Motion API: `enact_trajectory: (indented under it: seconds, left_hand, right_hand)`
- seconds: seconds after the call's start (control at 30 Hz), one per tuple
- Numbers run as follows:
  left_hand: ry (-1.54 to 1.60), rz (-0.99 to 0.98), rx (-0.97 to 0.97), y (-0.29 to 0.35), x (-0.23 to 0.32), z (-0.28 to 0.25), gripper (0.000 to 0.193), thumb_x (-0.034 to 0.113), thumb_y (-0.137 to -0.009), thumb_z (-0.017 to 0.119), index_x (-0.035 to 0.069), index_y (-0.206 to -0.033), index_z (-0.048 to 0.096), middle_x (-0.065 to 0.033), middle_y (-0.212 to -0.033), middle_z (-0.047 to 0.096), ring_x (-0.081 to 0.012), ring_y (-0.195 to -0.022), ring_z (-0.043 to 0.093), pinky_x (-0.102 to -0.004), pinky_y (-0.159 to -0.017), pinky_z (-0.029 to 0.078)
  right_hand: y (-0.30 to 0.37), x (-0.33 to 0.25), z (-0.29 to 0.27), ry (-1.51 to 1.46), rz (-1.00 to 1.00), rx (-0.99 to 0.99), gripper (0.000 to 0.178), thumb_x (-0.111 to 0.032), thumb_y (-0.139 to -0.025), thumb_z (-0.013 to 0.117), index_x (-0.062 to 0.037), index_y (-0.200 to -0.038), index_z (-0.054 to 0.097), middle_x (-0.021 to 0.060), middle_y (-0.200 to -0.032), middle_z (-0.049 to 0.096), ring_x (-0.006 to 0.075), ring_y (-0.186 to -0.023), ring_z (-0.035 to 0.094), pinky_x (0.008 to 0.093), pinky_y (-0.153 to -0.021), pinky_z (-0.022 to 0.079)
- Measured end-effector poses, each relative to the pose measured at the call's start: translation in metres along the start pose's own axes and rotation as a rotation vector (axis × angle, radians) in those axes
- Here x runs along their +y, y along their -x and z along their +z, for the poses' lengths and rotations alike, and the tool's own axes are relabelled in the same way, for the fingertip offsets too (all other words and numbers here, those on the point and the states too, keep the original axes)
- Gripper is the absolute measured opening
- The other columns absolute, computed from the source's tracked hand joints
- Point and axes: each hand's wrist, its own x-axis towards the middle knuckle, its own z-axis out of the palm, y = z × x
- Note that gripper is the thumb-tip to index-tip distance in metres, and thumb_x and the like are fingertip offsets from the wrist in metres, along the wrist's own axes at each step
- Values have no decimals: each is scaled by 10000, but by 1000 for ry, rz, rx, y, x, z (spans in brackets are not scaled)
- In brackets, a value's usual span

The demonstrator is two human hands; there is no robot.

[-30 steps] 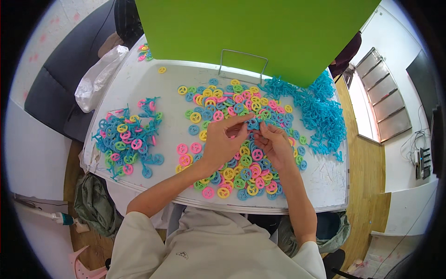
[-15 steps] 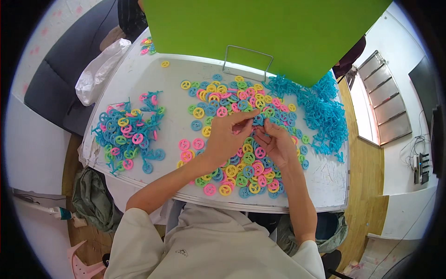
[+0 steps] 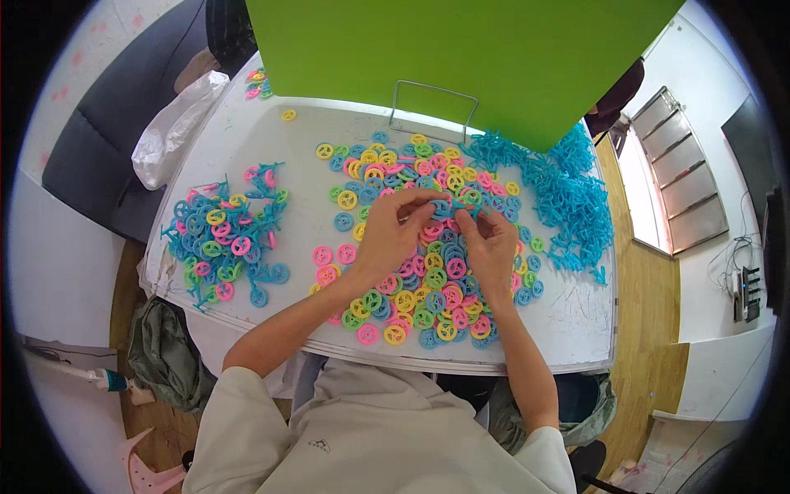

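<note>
Both hands meet above the middle pile of rings (image 3: 411,272) on the counter (image 3: 271,140). The left hand (image 3: 391,235) and right hand (image 3: 491,243) pinch one blue piece (image 3: 444,207) between closed fingers, its long axis running left to right. Three heaps lie there: mixed rings, a left pile (image 3: 222,235), blue sticks (image 3: 568,198); too many to count.

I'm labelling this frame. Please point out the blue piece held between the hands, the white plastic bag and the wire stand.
blue piece (image 3: 442,207), head view, its middle between the fingertips.
white plastic bag (image 3: 174,128), head view, its crumpled middle.
wire stand (image 3: 434,86), head view, its top bar.
</note>
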Motion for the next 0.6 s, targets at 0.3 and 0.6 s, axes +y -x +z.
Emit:
enact_trajectory:
  seconds: [0.3, 0.6]
  left_hand:
    - [36, 32, 52, -4, 1, 0, 174, -10, -904, 550, -33, -1072, 590, -93, -1025, 647, -153, -912, 635, -290, -814, 544]
    - [-494, 583, 223, 4, -1, 7, 205, -63, -780, 653, 12, -968, 619, -91, -929, 625, -229, -870, 644, -266, -686, 552]
  right_hand:
    - [2, -12, -5, 232, -144, -25, 145, -120, -848, 689, 23, -845, 668, 37, -716, 625, 67, -649, 540, 237, -557, 413]
    - [1, -11, 1, -204, 54, -81, 280, -129, -945, 563, -3, -1194, 539, 59, -952, 626, 104, -822, 612, 236, -693, 506]
